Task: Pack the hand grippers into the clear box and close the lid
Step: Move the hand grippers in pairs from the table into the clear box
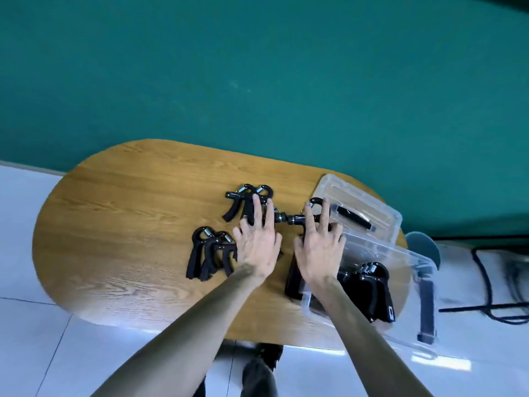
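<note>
Two bare forearms reach from the near edge over an oval wooden worktop (114,224) towards scattered black hand grippers.

The left hand (257,247) lies flat, fingers spread, its grip open over the far pair of grippers (243,202), fingertips touching them. The right hand (320,253) rests with fingers splayed on a single gripper (303,219) beside the box; whether its grip closes on it I cannot tell. Another bunch of grippers (209,253) lies left of the left hand. The clear box (406,262) sits at the right end of the worktop, already holding grippers (369,287). Its clear lid (360,202) lies just beyond it.
</note>
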{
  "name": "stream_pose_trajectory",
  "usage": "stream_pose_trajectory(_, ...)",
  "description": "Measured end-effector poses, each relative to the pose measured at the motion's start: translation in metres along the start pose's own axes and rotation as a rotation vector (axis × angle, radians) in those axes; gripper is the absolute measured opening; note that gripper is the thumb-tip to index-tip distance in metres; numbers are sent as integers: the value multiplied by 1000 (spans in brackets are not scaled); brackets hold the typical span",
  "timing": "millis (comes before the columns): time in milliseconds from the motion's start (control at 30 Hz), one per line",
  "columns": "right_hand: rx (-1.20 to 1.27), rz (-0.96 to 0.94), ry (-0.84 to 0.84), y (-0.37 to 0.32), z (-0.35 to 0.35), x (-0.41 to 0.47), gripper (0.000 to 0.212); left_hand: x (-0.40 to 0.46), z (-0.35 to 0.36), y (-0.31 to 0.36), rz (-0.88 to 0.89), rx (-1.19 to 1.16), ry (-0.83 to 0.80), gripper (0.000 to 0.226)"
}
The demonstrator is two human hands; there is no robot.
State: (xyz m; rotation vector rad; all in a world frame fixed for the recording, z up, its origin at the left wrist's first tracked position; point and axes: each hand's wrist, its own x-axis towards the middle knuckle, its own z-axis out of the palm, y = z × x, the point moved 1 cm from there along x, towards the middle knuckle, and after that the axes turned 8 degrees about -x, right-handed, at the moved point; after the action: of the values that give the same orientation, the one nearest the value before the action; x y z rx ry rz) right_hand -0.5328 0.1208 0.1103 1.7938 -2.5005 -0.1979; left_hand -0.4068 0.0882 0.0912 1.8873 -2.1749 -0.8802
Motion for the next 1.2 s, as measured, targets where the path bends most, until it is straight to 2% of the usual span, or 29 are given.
stream_pose_trajectory(333, 44, 167, 41, 146, 15, -42, 79, -37, 68, 126, 167, 123, -13, 77)
stream_pose_trajectory(500, 84, 251, 23, 192, 37, -63, 83, -53, 103, 160, 220, 177, -36, 78)
stream_pose_trajectory(767, 114, 253, -98, 226, 86, -80, 80, -56, 154, 150, 155, 288, -96, 76)
stream_pose_trajectory(1200, 179, 165, -224, 222, 141, -64, 79, -39, 188, 130, 83, 331, -156, 75)
